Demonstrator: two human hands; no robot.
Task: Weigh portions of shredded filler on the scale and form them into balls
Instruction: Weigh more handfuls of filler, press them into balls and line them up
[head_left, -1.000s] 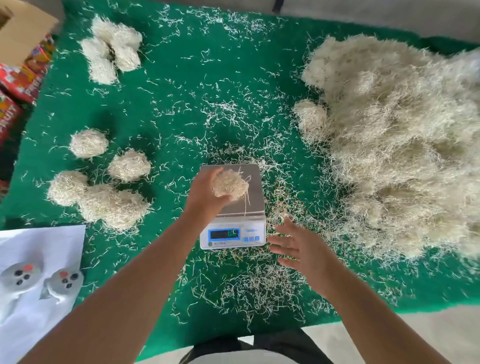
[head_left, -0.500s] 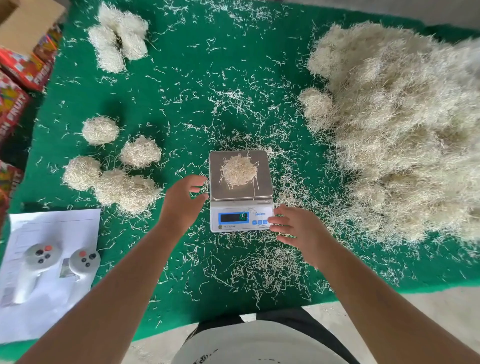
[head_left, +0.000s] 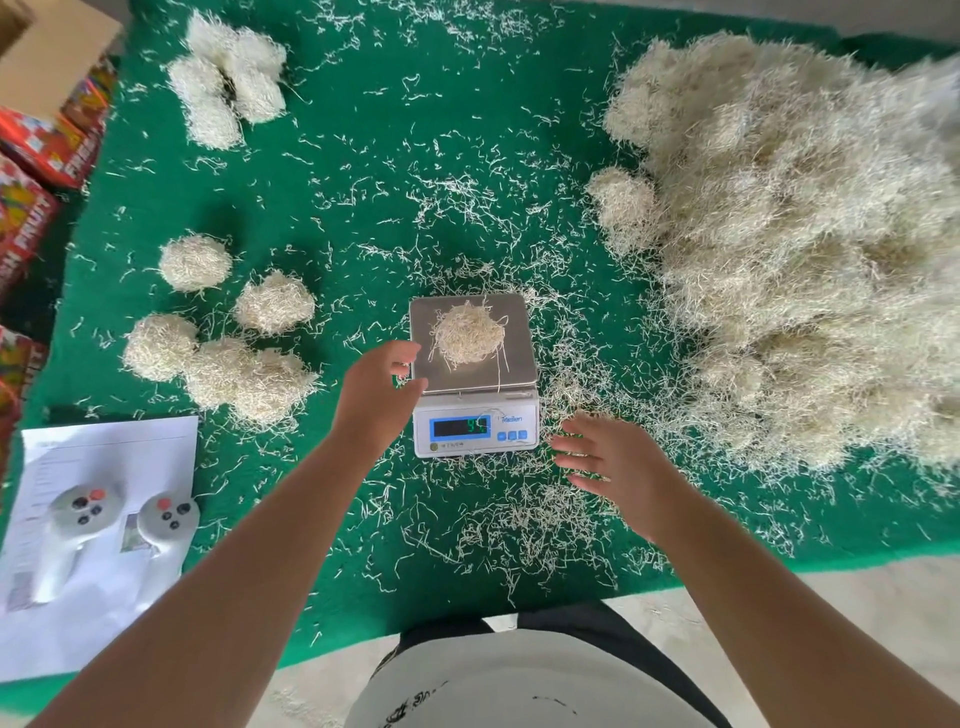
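Note:
A small white scale (head_left: 475, 431) with a steel pan stands mid-table, its display lit green. On the pan lies a round portion of pale shredded filler (head_left: 469, 335). My left hand (head_left: 376, 392) hovers at the pan's left edge, fingers loosely curled, holding nothing. My right hand (head_left: 610, 460) is spread open just right of the scale's front, above loose shreds. A big heap of filler (head_left: 800, 234) covers the right side. Several formed balls (head_left: 218, 332) lie at the left, and more balls (head_left: 226, 78) sit at the far left.
The green mat (head_left: 389, 156) is strewn with loose shreds. A white sheet (head_left: 98, 597) at the near left carries two grey controllers (head_left: 166, 517). Red printed boxes (head_left: 36, 156) and a cardboard box line the left edge.
My left hand set the portion on the scale pan and let go, then drew back to the pan's left edge. My right hand shifted slightly beside the scale.

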